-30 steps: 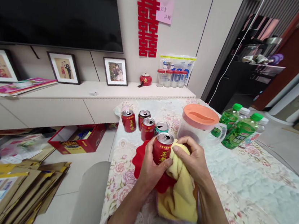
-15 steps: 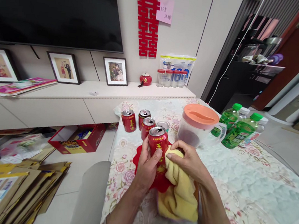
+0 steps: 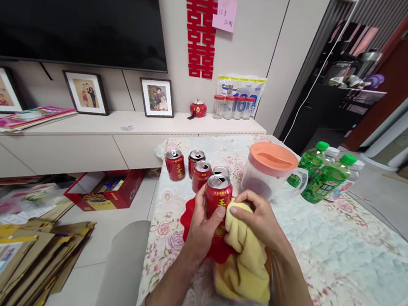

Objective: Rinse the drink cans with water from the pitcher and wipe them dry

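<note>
My left hand (image 3: 204, 225) is wrapped round a red drink can (image 3: 218, 194) with yellow lettering, its opened top tipped toward me. In my right hand (image 3: 257, 216) a yellow cloth (image 3: 245, 255) is bunched and pressed against the can's right side; its loose end hangs down over the table. Below both hands lies a red scalloped tray (image 3: 190, 218), mostly hidden by them. Several other cans stand just beyond: a red can (image 3: 175, 165) at the left, a darker can (image 3: 196, 162), another red can (image 3: 201, 176), and one (image 3: 221, 171) partly hidden behind the held can.
A clear pitcher with an orange lid (image 3: 274, 156) stands behind my right hand. Several green-labelled bottles (image 3: 329, 178) are to its right on the flowered tablecloth (image 3: 356, 246). A grey seat (image 3: 125, 267) and folded cardboard (image 3: 38, 261) are at the left.
The held can has shifted slightly right and down and turned a little in my left hand. My right hand keeps the cloth against its side.
</note>
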A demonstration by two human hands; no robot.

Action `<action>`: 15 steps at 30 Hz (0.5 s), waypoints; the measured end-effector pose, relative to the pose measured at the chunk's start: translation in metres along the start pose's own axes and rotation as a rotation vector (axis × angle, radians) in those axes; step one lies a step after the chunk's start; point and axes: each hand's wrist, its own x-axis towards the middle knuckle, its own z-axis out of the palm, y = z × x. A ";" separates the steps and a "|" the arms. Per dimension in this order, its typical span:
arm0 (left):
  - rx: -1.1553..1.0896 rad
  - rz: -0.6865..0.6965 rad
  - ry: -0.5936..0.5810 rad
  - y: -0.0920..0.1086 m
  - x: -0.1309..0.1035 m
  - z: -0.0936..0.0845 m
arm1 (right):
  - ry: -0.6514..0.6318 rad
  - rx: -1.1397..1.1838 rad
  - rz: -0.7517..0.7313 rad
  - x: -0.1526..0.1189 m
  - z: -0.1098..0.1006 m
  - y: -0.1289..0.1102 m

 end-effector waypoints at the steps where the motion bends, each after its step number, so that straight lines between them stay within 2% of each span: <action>1: -0.010 -0.019 -0.026 0.001 -0.001 0.001 | 0.030 0.058 0.010 0.000 0.000 0.000; 5: 0.009 -0.056 -0.072 0.006 -0.003 0.005 | 0.159 0.200 -0.009 -0.001 0.002 -0.002; 9: 0.112 -0.026 -0.055 0.005 -0.004 0.006 | 0.233 0.188 -0.058 -0.002 0.005 -0.003; 15: 0.222 0.058 0.006 -0.002 0.000 0.001 | 0.172 0.086 -0.094 -0.002 0.004 -0.001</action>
